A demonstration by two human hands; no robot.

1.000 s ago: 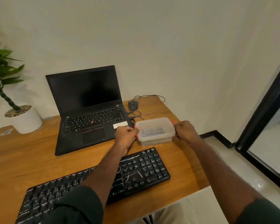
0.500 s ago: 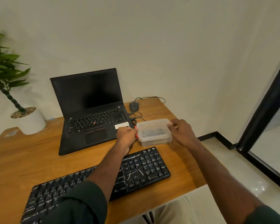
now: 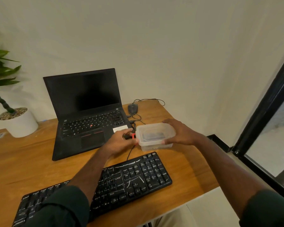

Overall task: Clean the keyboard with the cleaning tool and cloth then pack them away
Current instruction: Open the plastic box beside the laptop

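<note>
A clear plastic box [image 3: 154, 141] with a clear lid and red side clips stands on the wooden desk [image 3: 23, 161], just behind the black keyboard [image 3: 138, 179]. Something dark lies inside the box, too blurred to name. My left hand [image 3: 120, 141] is at the box's left end, with its fingers on the red clip [image 3: 133, 136]. My right hand [image 3: 179, 133] grips the lid over the box's right side, fingers on the far edge and thumb on the near edge. The keyboard lies slanted along the desk's front, partly hidden by my left arm.
An open black laptop [image 3: 88, 115] with a dark screen stands behind my left hand. A wired mouse [image 3: 132, 108] and its cables lie behind the box. A potted plant [image 3: 15, 118] stands at the far left. The desk's right edge runs close to the box.
My right hand has left the box's right clip and moved onto the lid, now spanning it. My left hand has stayed at the left clip. The view has shifted slightly.
</note>
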